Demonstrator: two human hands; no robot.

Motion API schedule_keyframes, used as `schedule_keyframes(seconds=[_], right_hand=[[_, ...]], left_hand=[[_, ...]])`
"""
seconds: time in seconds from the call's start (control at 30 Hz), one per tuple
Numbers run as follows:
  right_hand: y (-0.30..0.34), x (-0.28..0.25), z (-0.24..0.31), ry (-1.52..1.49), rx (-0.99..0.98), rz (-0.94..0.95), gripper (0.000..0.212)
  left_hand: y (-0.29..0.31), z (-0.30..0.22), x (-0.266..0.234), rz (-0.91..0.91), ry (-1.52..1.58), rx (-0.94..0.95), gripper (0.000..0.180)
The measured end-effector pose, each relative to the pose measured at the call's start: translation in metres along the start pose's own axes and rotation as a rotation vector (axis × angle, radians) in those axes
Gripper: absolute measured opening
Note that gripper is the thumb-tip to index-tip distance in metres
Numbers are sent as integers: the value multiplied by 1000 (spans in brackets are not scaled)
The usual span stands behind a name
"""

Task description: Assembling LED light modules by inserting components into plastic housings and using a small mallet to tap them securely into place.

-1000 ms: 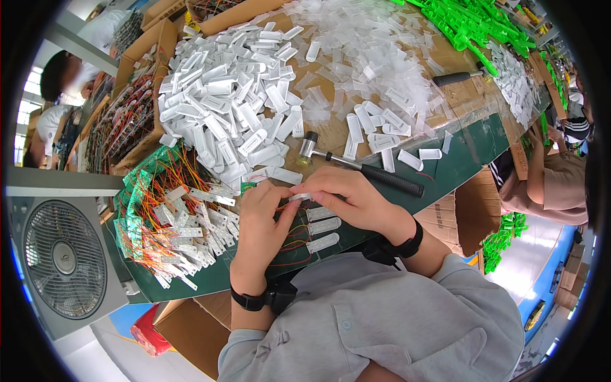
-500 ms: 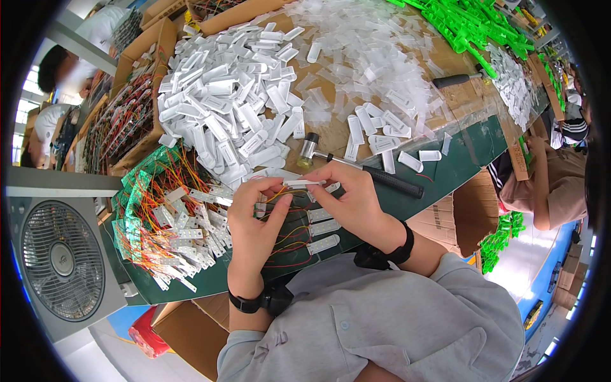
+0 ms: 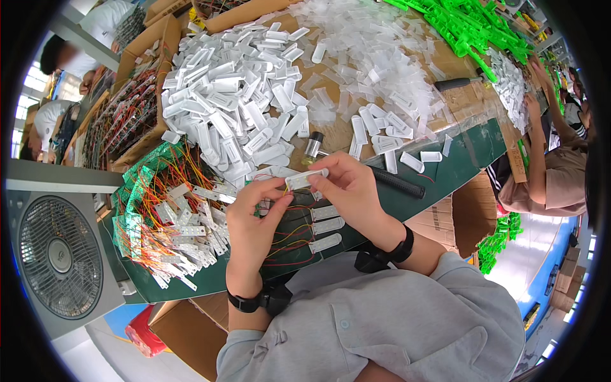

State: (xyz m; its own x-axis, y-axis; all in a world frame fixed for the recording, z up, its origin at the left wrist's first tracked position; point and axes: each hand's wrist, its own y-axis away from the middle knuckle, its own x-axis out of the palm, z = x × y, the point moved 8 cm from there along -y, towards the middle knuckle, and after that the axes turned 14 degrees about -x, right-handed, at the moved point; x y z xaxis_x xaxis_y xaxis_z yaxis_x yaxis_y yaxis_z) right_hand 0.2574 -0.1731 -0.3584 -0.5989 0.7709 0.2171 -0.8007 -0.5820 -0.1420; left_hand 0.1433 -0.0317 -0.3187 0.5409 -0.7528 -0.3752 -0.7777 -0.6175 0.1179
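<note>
Both hands hold one small white plastic strip (image 3: 306, 179) above the green table (image 3: 471, 149). My left hand (image 3: 251, 219) pinches its left end with thumb and forefinger. My right hand (image 3: 347, 188) grips its right end from above. Thin red and yellow wires (image 3: 289, 239) trail down from the strip toward three finished white strips (image 3: 326, 226) lying just below my hands. A small hammer with a black handle (image 3: 394, 183) lies on the table right behind my right hand.
A big heap of white plastic pieces (image 3: 235, 95) and clear covers (image 3: 375, 57) fills the far table. Wired strips with green boards (image 3: 168, 223) pile at the left. A fan (image 3: 57, 254) stands lower left. Green parts (image 3: 484, 28) lie far right, where another person (image 3: 547, 165) works.
My hands have lifted slightly and drawn apart along the strip; the left hand now pinches its end where earlier both hands were pressed close over it.
</note>
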Motion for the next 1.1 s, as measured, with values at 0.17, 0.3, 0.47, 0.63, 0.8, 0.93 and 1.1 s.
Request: schedule_keyframes(seconds=[0.17, 0.3, 0.47, 0.63, 0.8, 0.93, 1.1], right_hand=[[-5, 12, 34, 497, -215, 315, 14], [-5, 16, 30, 566, -269, 371, 16], [-11, -18, 17, 684, -153, 127, 15], [1, -8, 26, 1007, -435, 155, 15], [8, -12, 37, 991, -579, 61, 11], [-1, -72, 50, 1038, -415, -104, 17], [-1, -177, 88, 1587, -527, -328, 21]], left_hand=[[2, -9, -8, -30, -83, 104, 14], [4, -28, -1, -94, -278, 295, 15], [21, -44, -25, -306, -332, 414, 17], [43, -33, -11, -64, -269, 386, 16], [72, -25, 17, 173, -320, 417, 16], [87, -17, 13, 128, -335, 403, 13], [103, -9, -3, 82, -293, 407, 8]])
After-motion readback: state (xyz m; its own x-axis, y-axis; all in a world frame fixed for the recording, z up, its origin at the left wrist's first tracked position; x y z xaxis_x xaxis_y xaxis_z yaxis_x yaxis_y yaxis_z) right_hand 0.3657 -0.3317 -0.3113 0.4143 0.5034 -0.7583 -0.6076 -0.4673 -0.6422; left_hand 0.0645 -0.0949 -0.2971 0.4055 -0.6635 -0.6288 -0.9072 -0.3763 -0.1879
